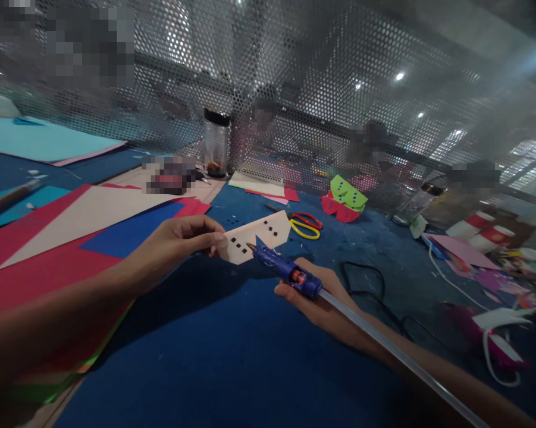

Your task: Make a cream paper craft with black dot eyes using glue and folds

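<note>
My left hand [182, 238] pinches the left end of a folded beige paper piece [259, 236] with small black squares on it, holding it above the blue table. My right hand [314, 300] grips a blue hot glue gun [285, 270] with a long clear glue stick [384, 345] running out of its back. The gun's nozzle touches the lower edge of the beige paper.
Red, blue and beige paper sheets [71, 232] lie at the left. Yellow-and-red scissors [303, 224], a green and red folded paper figure [345, 199], a jar [216, 142] and a perforated metal screen [339, 89] stand behind. Black cable [375, 291] and paper scraps lie right.
</note>
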A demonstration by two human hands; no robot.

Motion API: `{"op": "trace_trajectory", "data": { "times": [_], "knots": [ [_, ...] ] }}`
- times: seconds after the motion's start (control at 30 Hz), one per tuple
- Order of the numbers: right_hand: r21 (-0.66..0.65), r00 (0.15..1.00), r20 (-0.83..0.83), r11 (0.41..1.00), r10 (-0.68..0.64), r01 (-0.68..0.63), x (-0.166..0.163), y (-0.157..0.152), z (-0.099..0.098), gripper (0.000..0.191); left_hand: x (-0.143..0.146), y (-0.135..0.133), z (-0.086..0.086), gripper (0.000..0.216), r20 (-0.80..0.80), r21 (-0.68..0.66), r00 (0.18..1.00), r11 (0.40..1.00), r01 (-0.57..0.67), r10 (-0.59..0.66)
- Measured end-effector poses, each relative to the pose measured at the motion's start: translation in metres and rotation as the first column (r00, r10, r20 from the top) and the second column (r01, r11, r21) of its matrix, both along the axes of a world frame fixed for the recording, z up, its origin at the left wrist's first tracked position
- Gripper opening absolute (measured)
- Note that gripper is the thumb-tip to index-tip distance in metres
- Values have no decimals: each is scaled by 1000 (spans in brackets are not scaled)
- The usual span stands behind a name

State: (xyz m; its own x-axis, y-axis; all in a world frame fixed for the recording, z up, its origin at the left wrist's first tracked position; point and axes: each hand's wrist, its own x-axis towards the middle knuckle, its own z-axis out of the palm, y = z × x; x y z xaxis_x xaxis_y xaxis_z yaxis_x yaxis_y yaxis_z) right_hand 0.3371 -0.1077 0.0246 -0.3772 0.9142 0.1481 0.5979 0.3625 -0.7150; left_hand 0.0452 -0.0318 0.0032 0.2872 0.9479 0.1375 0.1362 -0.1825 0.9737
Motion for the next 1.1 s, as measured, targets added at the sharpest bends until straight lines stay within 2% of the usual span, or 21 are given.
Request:
{"op": "trace_trajectory", "data": {
  "times": [0.3, 0.47, 0.6, 0.7, 0.8, 0.93, 1.1],
  "knots": [
    [-7, 1000, -4, 1000, 23, -23, 0, 1, -3, 31, 0, 0, 2, 19, 4, 0, 1000, 1000, -12, 12],
    [37, 1000, -5, 999, 2, -2, 0, -1, 4, 29, -5, 4, -2, 21, -2, -11, 999, 999, -35, 35],
    [168, 997, 16, 983, -78, 75, 7, 2, 6, 29, -9, 10, -1, 26, 12, -49, 996, 994, -93, 94],
    [358, 988, 81, 929, -131, 94, 21, 10, -2, 29, -12, 11, 4, 28, 42, -27, 993, 993, -112, 113],
    [431, 957, 196, 895, -215, 113, 39, 16, -8, 25, -14, 12, 8, 25, 91, 29, 988, 992, -125, 122],
    [336, 830, 469, 930, -304, 151, 54, 14, -8, 28, -16, 15, 12, 27, 99, 90, 983, 983, -162, 153],
    [240, 772, 541, 941, -334, 239, 60, 17, -8, 30, -13, 21, 20, 32, 80, 173, 976, 961, -214, 203]
  ]
}}
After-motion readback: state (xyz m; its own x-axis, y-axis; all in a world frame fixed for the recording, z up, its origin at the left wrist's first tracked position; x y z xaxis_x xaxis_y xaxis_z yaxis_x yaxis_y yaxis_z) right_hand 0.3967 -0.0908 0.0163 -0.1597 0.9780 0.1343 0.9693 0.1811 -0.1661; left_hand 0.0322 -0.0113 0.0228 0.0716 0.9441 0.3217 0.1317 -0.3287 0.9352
